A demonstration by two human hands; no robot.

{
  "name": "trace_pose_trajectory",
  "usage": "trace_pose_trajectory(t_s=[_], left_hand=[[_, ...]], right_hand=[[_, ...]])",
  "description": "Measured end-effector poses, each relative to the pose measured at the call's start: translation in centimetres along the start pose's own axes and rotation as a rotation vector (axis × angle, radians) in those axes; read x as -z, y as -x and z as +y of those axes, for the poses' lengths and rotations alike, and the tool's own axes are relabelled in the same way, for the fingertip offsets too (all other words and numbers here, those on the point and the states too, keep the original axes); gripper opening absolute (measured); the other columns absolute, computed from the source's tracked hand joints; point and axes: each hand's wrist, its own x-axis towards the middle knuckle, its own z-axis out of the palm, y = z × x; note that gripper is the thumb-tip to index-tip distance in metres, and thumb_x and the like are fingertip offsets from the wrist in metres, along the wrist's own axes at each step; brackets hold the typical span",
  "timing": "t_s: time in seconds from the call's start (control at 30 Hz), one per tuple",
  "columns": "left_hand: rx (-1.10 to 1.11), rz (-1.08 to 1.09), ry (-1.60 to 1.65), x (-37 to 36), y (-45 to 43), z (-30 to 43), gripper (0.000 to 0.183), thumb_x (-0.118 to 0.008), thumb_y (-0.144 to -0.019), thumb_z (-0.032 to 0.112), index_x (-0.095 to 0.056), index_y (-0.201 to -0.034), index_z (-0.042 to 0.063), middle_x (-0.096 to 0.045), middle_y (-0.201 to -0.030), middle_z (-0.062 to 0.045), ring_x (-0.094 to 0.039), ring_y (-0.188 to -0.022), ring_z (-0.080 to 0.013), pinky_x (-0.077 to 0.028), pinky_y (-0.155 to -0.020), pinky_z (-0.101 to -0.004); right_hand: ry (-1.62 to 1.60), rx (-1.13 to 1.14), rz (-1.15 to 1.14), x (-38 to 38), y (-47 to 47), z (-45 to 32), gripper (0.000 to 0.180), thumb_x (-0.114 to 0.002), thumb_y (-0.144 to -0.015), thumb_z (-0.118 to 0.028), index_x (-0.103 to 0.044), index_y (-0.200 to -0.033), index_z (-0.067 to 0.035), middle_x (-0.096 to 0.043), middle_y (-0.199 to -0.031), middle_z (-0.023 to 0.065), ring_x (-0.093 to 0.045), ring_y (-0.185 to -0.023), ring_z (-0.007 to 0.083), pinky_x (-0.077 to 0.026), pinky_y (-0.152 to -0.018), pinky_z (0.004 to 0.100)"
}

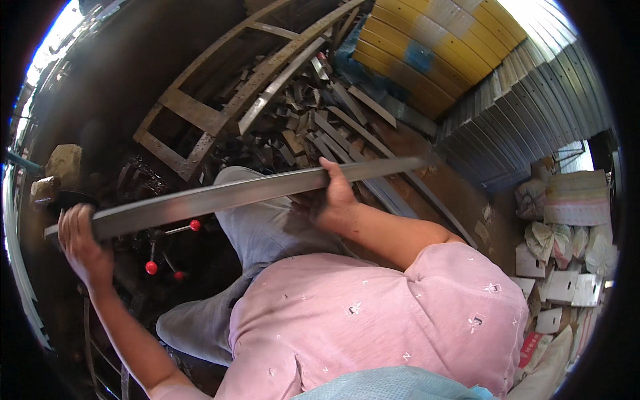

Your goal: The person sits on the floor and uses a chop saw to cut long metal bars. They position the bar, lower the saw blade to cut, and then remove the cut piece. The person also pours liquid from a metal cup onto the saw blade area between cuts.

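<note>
A long grey metal bar (250,191) crosses in front of my body and over my thigh. My left hand (84,247) is closed around it near its left end, fingers over the top. Farther along, my right hand (337,197) grips the bar with the thumb on the upper edge and the fingers underneath, partly hidden. The bar's far right end is blurred. Below its left half are metal lever arms with red ball knobs (195,225), on a machine mostly lost in shadow.
A rusty metal frame (195,112) leans ahead, beside a heap of metal offcuts (295,135). Loose metal strips (370,130) lie on the floor. Yellow panels (440,45) and stacked metal profiles (520,105) stand right, with white boxes (560,287) and sacks (575,200) beyond.
</note>
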Motion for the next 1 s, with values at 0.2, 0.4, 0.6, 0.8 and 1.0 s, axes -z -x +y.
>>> trace_pose_trajectory(t_s=[0.2, 0.4, 0.6, 0.8, 1.0], left_hand=[[-0.285, 0.046, 0.173, -2.2, -10.3, 11.1, 0.047, -0.068, -0.069, -0.009, -0.066, -0.113, 0.007, -0.067, -0.122, -0.009, -0.06, -0.128, -0.0332, -0.039, -0.124, -0.049], [-0.43, 0.049, 0.286, -6.1, -14.2, 17.3, 0.045, -0.07, -0.068, -0.01, -0.064, -0.109, 0.006, -0.068, -0.117, -0.01, -0.061, -0.125, -0.0338, -0.043, -0.12, -0.0485], [-0.51, -0.045, 0.281, -9.2, -14.4, 22.8, 0.037, -0.069, -0.074, -0.003, -0.067, -0.11, 0.008, -0.069, -0.115, -0.009, -0.063, -0.122, -0.0319, -0.042, -0.118, -0.0467], [-0.454, -0.095, 0.268, -10.5, -14.8, 26.3, 0.042, -0.071, -0.076, -0.001, -0.066, -0.117, 0.009, -0.068, -0.121, -0.01, -0.06, -0.129, -0.0313, -0.038, -0.123, -0.0482], [-0.216, -0.147, 0.38, -8.2, -13.1, 22.7, 0.072, -0.083, -0.068, 0.004, -0.061, -0.137, 0.013, -0.059, -0.142, -0.009, -0.048, -0.144, -0.0334, -0.032, -0.127, -0.05]], right_hand=[[-0.238, -0.022, 0.172, 9.5, 3.5, -0.7, 0.066, -0.056, -0.091, -0.066, -0.066, -0.122, -0.008, -0.072, -0.104, 0.0132, -0.063, -0.084, 0.0262, -0.051, -0.083, 0.0455], [-0.163, -0.006, 0.24, 15.4, 4.6, -1.2, 0.069, -0.055, -0.093, -0.071, -0.067, -0.121, -0.008, -0.071, -0.099, 0.0114, -0.062, -0.076, 0.0262, -0.053, -0.08, 0.0447], [1.605, 0.699, 0.006, 10.8, 7.3, -5.4, 0.075, -0.082, -0.085, -0.063, -0.066, -0.124, -0.001, -0.074, -0.1, 0.0183, -0.072, -0.096, 0.0343, -0.056, -0.091, 0.0477], [1.855, 1.402, 0.147, 8.1, -3.1, -6.8, 0.082, -0.082, -0.079, -0.067, -0.062, -0.129, -0.006, -0.074, -0.096, 0.0184, -0.073, -0.095, 0.0414, -0.058, -0.086, 0.0533], [1.986, 0.783, 0.381, 9.8, -9.1, -12.5, 0.068, -0.08, -0.084, -0.065, -0.065, -0.123, -0.012, -0.076, -0.109, 0.0182, -0.074, -0.103, 0.0412, -0.058, -0.086, 0.0542]])
